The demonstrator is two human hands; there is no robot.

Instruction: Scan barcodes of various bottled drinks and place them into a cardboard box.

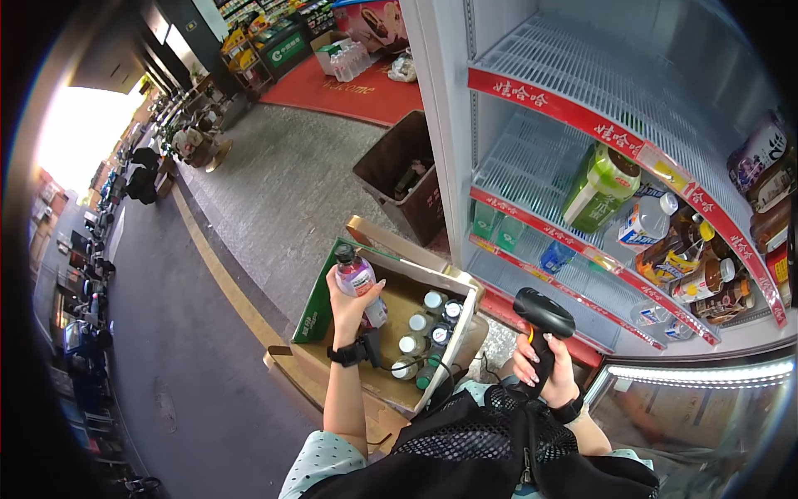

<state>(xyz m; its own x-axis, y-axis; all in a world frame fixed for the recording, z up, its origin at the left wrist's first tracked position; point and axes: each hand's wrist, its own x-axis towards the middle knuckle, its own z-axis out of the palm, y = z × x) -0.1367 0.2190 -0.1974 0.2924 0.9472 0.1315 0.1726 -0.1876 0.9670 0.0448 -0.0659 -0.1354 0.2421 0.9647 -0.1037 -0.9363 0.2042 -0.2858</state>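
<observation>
My left hand [349,308] is wrapped round a purple-labelled bottle with a black cap [357,274], over the left part of an open cardboard box [391,264]. Several bottles with white caps [412,343] stand inside the box, at its right side. My right hand [544,366] grips a black handheld scanner [543,314] by its handle, to the right of the box and in front of the open fridge. A cable runs near the box's lower right edge.
Fridge shelves [573,133] with red edge strips hold assorted bottles on the right. A brown bin [407,200] stands beyond the box, beside the fridge frame. Farther back lies a red mat [374,98]. The fridge's glass door [690,407] is at the lower right.
</observation>
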